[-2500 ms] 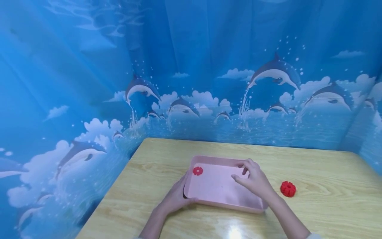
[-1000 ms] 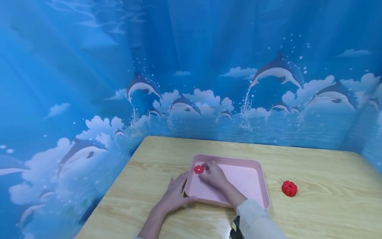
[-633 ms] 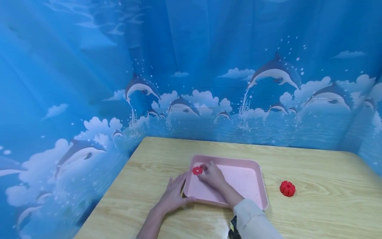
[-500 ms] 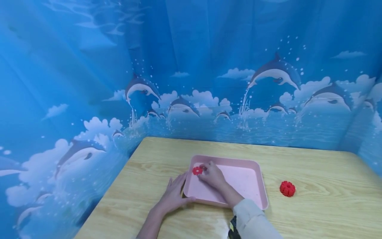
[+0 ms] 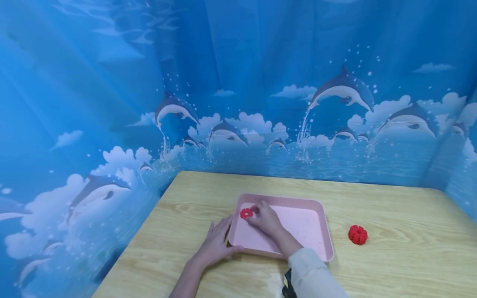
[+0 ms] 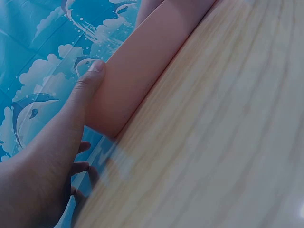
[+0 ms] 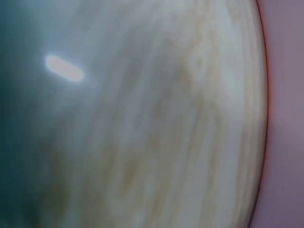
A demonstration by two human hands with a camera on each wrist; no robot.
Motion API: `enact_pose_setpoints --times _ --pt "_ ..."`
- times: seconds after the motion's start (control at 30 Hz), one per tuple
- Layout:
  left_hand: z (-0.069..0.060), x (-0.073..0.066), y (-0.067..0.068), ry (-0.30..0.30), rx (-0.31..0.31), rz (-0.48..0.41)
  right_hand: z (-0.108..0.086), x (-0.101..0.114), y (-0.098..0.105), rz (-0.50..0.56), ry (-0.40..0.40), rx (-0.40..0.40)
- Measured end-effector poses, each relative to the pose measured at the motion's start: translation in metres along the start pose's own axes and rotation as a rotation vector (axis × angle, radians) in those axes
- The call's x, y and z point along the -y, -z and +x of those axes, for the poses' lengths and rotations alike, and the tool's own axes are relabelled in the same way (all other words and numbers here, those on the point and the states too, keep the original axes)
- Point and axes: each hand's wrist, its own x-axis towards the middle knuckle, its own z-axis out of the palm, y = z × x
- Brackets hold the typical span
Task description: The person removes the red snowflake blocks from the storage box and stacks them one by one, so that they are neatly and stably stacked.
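Observation:
A pink tray (image 5: 302,223) lies on the table, with a red notched plastic disc (image 5: 245,214) in its far left corner. My right hand (image 5: 266,220) reaches into the tray and pinches the disc's right edge between thumb and fingers. Against the tray's left side rests my left hand (image 5: 216,243), its fingers fairly straight. In the left wrist view, the left thumb (image 6: 90,80) touches the outer wall of the tray (image 6: 137,71). The right wrist view has only tabletop and a strip of pink tray (image 7: 287,114), without the hand.
A short stack of red notched discs (image 5: 358,235) stands on the wood-grain table (image 5: 410,231), right of the tray. Behind and to the left hangs a blue curtain (image 5: 238,82) printed with dolphins. A black device (image 5: 288,284) sits at the right wrist.
From the tray's right part, my right hand has moved left to the red disc and taken hold of it. Over the last second it has stayed there. The left fingers have spread slightly.

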Motion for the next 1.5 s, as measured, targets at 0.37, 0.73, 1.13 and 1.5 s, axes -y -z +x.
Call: enact_pose_setpoints --times 0.37,0.73,1.13,1.5 --pt "0.000 0.000 0.000 0.014 0.015 -0.005 0.000 -0.002 0.000 -0.008 0.005 -0.004" --pt "0.002 -0.002 0.000 0.009 0.008 0.006 -0.003 0.001 0.005 0.045 0.041 -0.086" --pt "0.000 0.001 0.001 0.000 0.007 0.006 -0.001 0.010 0.010 0.036 0.114 -0.103" --pt "-0.001 0.001 0.000 -0.010 -0.019 0.003 -0.015 0.017 0.038 0.061 0.063 -0.112"
